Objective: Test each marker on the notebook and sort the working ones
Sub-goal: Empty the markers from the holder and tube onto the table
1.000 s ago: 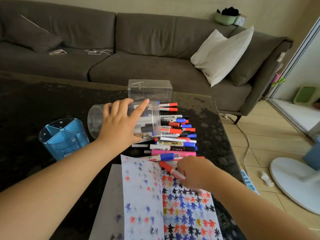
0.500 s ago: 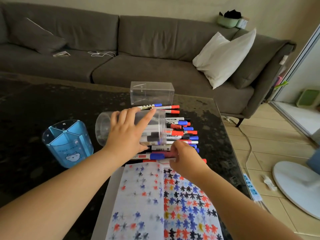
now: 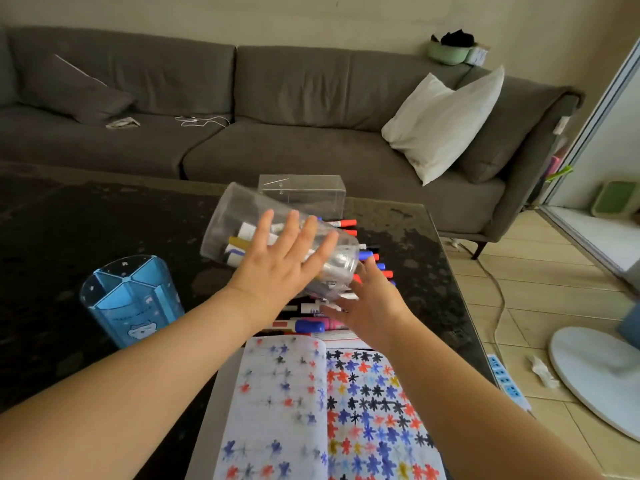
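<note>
A clear round jar [image 3: 232,216] with several markers inside is tilted above the black table, its base raised to the far left and its mouth pointing down to the right. My left hand [image 3: 277,268] lies on the jar's side with straight, spread fingers. My right hand [image 3: 375,303] is at the jar's mouth, fingers extended; whether it touches the rim I cannot tell. A pile of markers [image 3: 343,223] with red, blue and black caps lies under and behind the jar. The open notebook [image 3: 346,410], covered with coloured star marks, lies nearest me.
A blue divided pen holder [image 3: 131,299] stands at the left on the table [image 3: 69,230]. A clear rectangular box [image 3: 304,190] sits behind the jar. Beyond is a grey sofa [image 3: 294,98] with a white pillow [image 3: 446,123]. A fan base [image 3: 595,372] and power strip [image 3: 505,379] lie on the floor at right.
The jar was lying flat on the markers; its base has now lifted and it tilts mouth-down. My right hand left the notebook and a red marker and moved up to the jar's mouth.
</note>
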Motion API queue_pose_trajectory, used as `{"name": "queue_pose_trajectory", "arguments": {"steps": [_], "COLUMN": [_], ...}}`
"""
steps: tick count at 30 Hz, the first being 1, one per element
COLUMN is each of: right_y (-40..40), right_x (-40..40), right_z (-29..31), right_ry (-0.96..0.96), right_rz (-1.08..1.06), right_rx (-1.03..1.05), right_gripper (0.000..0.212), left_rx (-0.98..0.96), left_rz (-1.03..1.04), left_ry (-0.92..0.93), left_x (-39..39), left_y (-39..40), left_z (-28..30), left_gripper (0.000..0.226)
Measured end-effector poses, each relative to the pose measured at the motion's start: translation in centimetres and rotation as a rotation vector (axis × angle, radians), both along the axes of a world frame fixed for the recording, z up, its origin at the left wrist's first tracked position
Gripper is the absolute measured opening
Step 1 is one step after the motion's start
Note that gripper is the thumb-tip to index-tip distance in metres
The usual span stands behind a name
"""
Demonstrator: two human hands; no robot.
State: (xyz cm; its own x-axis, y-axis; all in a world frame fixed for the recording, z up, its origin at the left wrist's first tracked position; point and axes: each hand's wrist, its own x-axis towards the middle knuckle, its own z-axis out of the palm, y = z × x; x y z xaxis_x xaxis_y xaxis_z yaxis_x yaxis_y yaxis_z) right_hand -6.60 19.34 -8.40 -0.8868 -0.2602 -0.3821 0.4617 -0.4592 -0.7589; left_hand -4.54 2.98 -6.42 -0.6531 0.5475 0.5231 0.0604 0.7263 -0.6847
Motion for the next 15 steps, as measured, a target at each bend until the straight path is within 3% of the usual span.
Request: {"name": "queue_pose_trajectory", "arguments": {"steps": [2, 5, 8, 15], "right_y": [0.2, 0.7, 0.7, 1.1], "right_x": [-0.1, -0.3, -0.4, -1.0], "right_z": [0.1, 0.3, 0.3, -0.3], "right_ry": [-0.032, -0.059, -0.032, -0.023], "right_rz": [-0.020, -0.014, 0.024, -0.041], "right_rx": [-0.023, -0.024, 0.034, 0.081], "right_gripper": [0.044, 0.045, 0.040, 0.027], "left_rx": [0.010, 0.136, 0.015, 0.034], "left_rz": [0.017, 0.016, -0.036, -0.006], "left_ry": [-0.048, -0.077, -0.113, -0.137], "left_x": [0.0, -0.3, -0.6, -0.7], "left_y": [-0.2, -0.4, 0.0, 0.0], "left_z": [0.4, 1.2, 1.5, 1.4], "left_gripper": [0.119, 0.119, 0.116, 0.120]}}
